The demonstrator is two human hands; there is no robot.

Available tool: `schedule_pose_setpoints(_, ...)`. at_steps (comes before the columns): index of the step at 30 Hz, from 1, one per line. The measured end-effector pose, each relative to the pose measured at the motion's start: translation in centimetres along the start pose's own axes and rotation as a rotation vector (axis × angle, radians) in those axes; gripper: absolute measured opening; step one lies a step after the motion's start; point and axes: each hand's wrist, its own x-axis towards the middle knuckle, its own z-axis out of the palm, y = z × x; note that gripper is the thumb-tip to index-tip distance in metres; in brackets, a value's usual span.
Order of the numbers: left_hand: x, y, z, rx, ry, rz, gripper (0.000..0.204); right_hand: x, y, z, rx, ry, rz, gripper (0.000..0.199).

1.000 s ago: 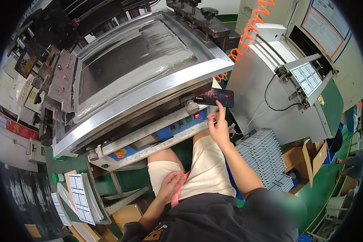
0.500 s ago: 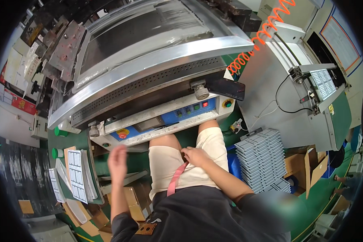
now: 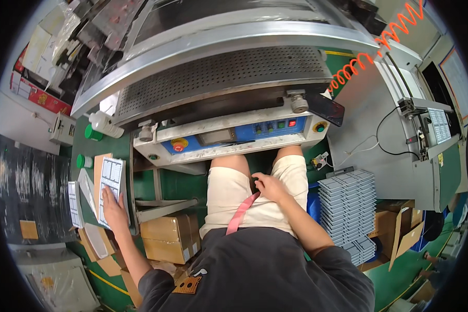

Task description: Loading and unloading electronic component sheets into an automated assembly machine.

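Observation:
My left hand point(image 3: 114, 208) lies with its fingers stretched out on the top sheet of a stack of white printed sheets point(image 3: 112, 174), on the table at the left. Its thumb stands off from the fingers. In my lap rests my right hand point(image 3: 270, 187), fingers loosely bent and somewhat apart, with nothing visible in them. A pink strap point(image 3: 241, 212) runs from under my dark shirt up to beside that hand; whether the two touch I cannot tell. Ahead of me stands a machine with a perforated metal bed point(image 3: 223, 78), a raised metal frame point(image 3: 234, 39) and a blue control panel point(image 3: 239, 131).
A dark phone point(image 3: 325, 109) sits at the machine's right corner. Right of my legs rises a tall stack of grey-white panels point(image 3: 347, 205), beside an open carton point(image 3: 400, 229). An orange coiled hose point(image 3: 356, 70) hangs at upper right. White bottle point(image 3: 106, 125) and green-lidded jar point(image 3: 84, 161) stand left.
My left hand has moved from the machine's front left corner down and left onto the printed sheets. My right hand stays in my lap, its fingers a little looser. The view has shifted.

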Motion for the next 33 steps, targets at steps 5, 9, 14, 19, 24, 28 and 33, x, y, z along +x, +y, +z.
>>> schedule_pose_setpoints(5,0.1,2.7,-5.1,-0.002,-0.133,-0.022,0.049,0.3,-0.3,-0.5,0.12,-0.013,0.009,0.025)
schedule_pose_setpoints(9,0.8,1.8,-5.6,0.004,-0.167,-0.087,0.052,0.9,0.1,-0.1,0.159,-0.033,0.005,0.026)
schedule_pose_setpoints(14,2.0,-0.3,-3.2,-0.006,-0.042,-0.025,0.05,1.3,-1.5,0.0,0.177,-0.097,0.021,0.024)
schedule_pose_setpoints(19,1.1,-0.2,-2.1,0.035,0.067,0.042,0.047,0.5,-1.6,0.6,0.168,-0.108,0.035,0.023)
schedule_pose_setpoints(24,1.0,-0.6,-6.0,0.022,-0.029,-0.017,0.046,0.5,-2.6,0.1,0.15,-0.12,-0.007,0.023)
schedule_pose_setpoints(28,0.3,3.1,-11.5,-0.023,0.004,0.039,0.047,0.9,-7.3,-1.7,0.24,-0.107,-0.049,0.025)
schedule_pose_setpoints(33,-5.2,12.8,-12.2,-0.397,-0.09,0.29,0.058,-1.5,-17.2,-1.7,0.773,-0.269,-0.34,0.037)
